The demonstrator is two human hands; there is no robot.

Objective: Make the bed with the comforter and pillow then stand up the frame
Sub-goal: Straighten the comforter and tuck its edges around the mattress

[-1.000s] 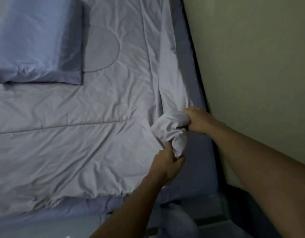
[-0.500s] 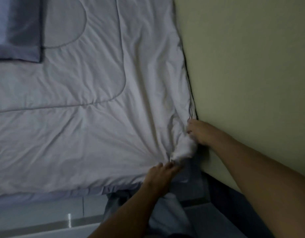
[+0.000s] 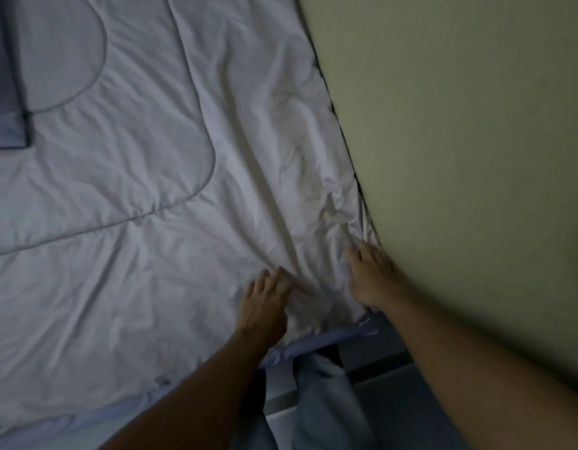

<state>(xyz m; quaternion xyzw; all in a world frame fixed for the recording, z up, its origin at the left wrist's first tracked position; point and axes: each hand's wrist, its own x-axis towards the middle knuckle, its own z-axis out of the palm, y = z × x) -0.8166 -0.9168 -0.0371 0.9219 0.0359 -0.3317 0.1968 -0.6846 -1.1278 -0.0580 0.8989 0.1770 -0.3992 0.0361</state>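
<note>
comforter (image 3: 125,261) flat, side edge along wall (image 3: 476,141)

A plain yellow-green wall (image 3: 460,157) rises on the right in dim light, above shadowed floor (image 3: 398,417).

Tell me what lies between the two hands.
Only the comforter: in the head view its wrinkled fabric spans from the left hand to the right hand, with nothing else on it.

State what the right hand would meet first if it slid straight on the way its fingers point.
Probably the rumpled folds of the comforter just ahead of the right hand; the wall runs close alongside, but depth there is unclear.
</note>
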